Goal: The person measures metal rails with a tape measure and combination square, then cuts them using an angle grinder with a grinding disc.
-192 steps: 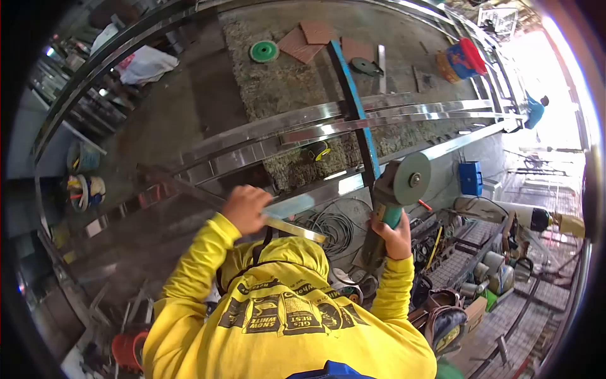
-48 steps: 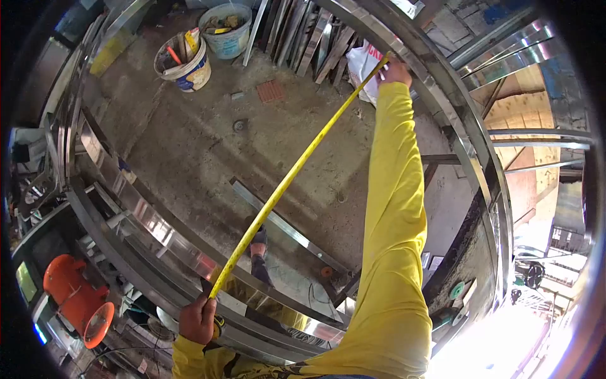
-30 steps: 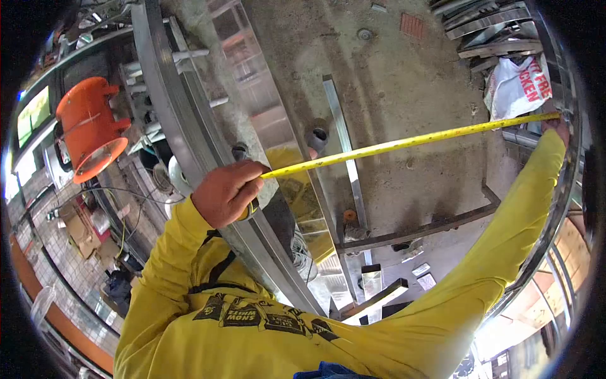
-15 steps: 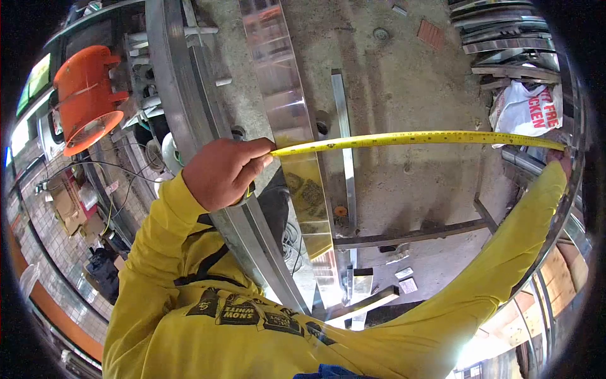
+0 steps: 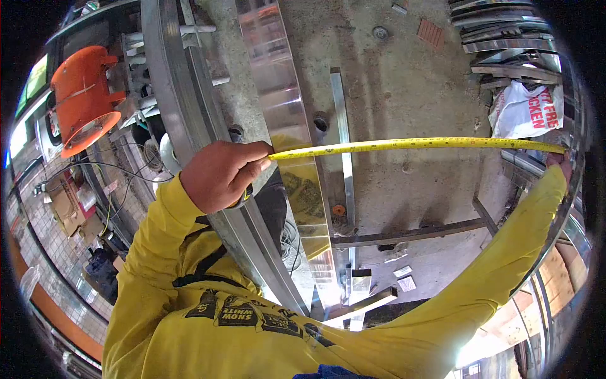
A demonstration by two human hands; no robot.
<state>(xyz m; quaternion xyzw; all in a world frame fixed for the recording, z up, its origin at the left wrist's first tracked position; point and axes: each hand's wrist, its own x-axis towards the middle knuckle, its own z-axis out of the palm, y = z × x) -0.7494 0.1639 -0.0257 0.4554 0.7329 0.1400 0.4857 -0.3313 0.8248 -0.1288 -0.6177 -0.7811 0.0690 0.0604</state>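
A yellow tape measure (image 5: 404,146) is stretched between my hands, across the view. My left hand (image 5: 224,174) is closed, thumb and forefinger pinching the blade; a dark, yellow-edged part, perhaps the case, shows under the palm. Below this hand run long grey metal profiles (image 5: 183,82), and beside it lies a shiny metal strip (image 5: 278,82) that the blade crosses above. At the far right my right hand (image 5: 560,162), small and partly hidden by its sleeve, is closed at the tape's other end, beside a dark metal bar (image 5: 579,145) that looks curved.
An orange cylindrical blower (image 5: 82,98) stands at the left, near cables and cardboard (image 5: 66,205). Stacked metal lengths (image 5: 511,44) and a white printed bag (image 5: 527,110) are at the upper right. A thin metal bar (image 5: 343,139) and a brown bar (image 5: 410,235) lie low over the concrete floor.
My right hand and its end of the tape have dropped slightly in view, and the blade hangs flatter. My left hand keeps its pinch almost in the same place.
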